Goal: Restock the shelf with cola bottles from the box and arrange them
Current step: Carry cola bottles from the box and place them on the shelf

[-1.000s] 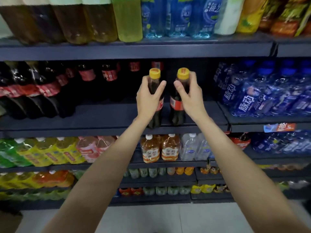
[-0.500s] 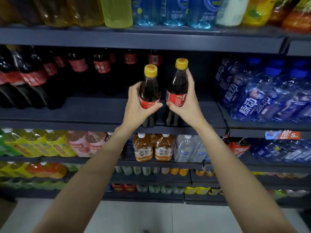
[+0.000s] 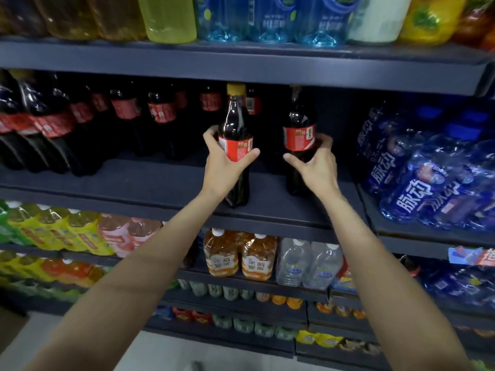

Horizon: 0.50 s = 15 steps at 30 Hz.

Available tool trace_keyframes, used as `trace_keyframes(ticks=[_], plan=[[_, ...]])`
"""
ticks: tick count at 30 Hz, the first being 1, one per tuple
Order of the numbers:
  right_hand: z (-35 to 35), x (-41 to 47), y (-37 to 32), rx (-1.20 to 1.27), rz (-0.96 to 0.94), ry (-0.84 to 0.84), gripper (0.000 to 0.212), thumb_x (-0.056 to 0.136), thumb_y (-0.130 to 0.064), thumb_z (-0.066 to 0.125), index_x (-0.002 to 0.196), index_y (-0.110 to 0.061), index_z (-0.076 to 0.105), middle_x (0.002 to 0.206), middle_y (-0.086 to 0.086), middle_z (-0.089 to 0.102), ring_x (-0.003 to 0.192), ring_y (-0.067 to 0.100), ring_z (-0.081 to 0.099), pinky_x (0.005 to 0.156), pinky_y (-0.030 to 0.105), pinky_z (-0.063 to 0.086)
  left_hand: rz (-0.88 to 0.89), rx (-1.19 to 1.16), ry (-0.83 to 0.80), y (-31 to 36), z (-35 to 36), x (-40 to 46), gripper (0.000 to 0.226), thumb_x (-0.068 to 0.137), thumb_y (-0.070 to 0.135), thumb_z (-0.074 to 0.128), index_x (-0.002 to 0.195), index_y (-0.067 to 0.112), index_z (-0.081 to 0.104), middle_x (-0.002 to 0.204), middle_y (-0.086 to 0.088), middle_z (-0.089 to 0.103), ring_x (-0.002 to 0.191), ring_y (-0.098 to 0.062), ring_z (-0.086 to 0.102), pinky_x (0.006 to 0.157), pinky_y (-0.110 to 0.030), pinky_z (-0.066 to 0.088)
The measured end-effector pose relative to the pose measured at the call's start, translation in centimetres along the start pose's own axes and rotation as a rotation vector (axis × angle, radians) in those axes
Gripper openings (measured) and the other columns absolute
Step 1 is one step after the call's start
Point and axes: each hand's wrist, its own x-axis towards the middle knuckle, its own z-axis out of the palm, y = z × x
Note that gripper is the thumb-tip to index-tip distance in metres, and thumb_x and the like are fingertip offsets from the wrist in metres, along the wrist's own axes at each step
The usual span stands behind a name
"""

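Each hand gripped one yellow-capped cola bottle at its red label, the left hand [image 3: 227,167] around the left bottle [image 3: 235,145] and the right hand [image 3: 317,167] around the right bottle [image 3: 300,135], probably keeping both upright while setting them on the dark shelf [image 3: 160,183] beside the stocked cola row [image 3: 120,116].

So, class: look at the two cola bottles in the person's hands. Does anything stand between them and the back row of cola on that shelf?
Nothing visible does. The left hand grips the left cola bottle, the right hand the right cola bottle. Both stand near the front of the shelf; the board behind them looks bare up to the back row of cola, though it is dim there.
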Motion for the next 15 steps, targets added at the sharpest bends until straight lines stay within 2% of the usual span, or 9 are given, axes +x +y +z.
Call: trace_keyframes(ticks=[2,4,6,8,10,12,14,15], plan=[[0.6,2.6,1.1,0.036,-0.004,0.007,0.075,0.073,-0.029,0.081,0.129,-0.004,0.037,0.12,0.013,0.061,0.109,0.024,0.059,0.079,0.013,0.036,-0.018,-0.041,0.024,-0.8,0.9,0.8,0.078,0.077,0.023,0.079,0.128,0.021,0.02,0.112,0.021,0.047,0.103,0.005,0.055,0.093,-0.017,0.046],[1.6,5.1,1.9,0.078,0.004,0.021,0.074,0.074,-0.025,0.08,0.129,-0.002,0.038,0.122,0.013,0.059,0.108,0.019,0.056,0.078,0.01,0.034,-0.011,-0.048,0.015,-1.4,1.9,1.8,0.078,0.077,0.01,0.078,0.122,0.023,0.017,0.109,0.021,0.042,0.096,0.009,0.052,0.081,-0.006,0.044],[2.6,7.3,2.7,0.087,-0.011,0.065,0.074,0.073,-0.025,0.081,0.129,0.0,0.04,0.124,0.015,0.057,0.112,0.023,0.055,0.083,0.013,0.035,-0.002,-0.045,-0.017,-1.7,2.8,2.9,0.079,0.075,-0.007,0.072,0.12,0.022,0.015,0.107,0.014,0.044,0.087,0.007,0.054,0.073,-0.003,0.044],[3.4,9.0,3.4,0.07,-0.035,0.118,0.074,0.072,-0.027,0.081,0.129,0.001,0.044,0.127,0.02,0.052,0.116,0.028,0.051,0.087,0.016,0.033,0.007,-0.038,-0.061,-2.1,3.3,4.1,0.08,0.072,-0.015,0.067,0.121,0.02,0.014,0.113,-0.002,0.049,0.086,-0.001,0.056,0.072,-0.005,0.046],[3.9,9.8,4.1,0.054,-0.056,0.145,0.073,0.074,-0.029,0.079,0.131,0.0,0.044,0.131,0.023,0.046,0.122,0.03,0.046,0.093,0.021,0.032,0.034,-0.031,-0.076,-2.5,3.9,5.1,0.085,0.07,-0.006,0.073,0.126,0.018,0.015,0.129,-0.015,0.044,0.105,-0.012,0.056,0.084,-0.01,0.047],[4.3,10.0,4.7,0.037,-0.085,0.159,0.076,0.076,-0.032,0.077,0.135,-0.002,0.04,0.134,0.02,0.043,0.124,0.031,0.044,0.096,0.026,0.033,0.064,-0.008,-0.053,-2.9,5.0,6.0,0.091,0.067,0.012,0.079,0.133,0.012,0.018,0.136,-0.016,0.037,0.123,-0.021,0.048,0.101,-0.025,0.044],[4.4,9.8,5.1,-0.046,-0.117,0.154,0.083,0.078,-0.035,0.075,0.143,-0.008,0.031,0.138,0.017,0.04,0.126,0.031,0.044,0.095,0.03,0.036,0.082,-0.014,0.016,-3.1,6.7,7.0,0.09,0.067,0.018,0.081,0.135,0.006,0.023,0.134,-0.017,0.036,0.125,-0.024,0.044,0.108,-0.034,0.039],[4.4,9.7,5.2,-0.106,-0.135,0.139,0.088,0.079,-0.035,0.074,0.147,-0.011,0.023,0.142,0.016,0.038,0.127,0.032,0.044,0.096,0.036,0.039,0.086,0.007,0.048,-2.9,7.6,7.5,0.089,0.07,0.018,0.082,0.136,0.004,0.024,0.134,-0.016,0.036,0.124,-0.025,0.043,0.108,-0.031,0.037]])
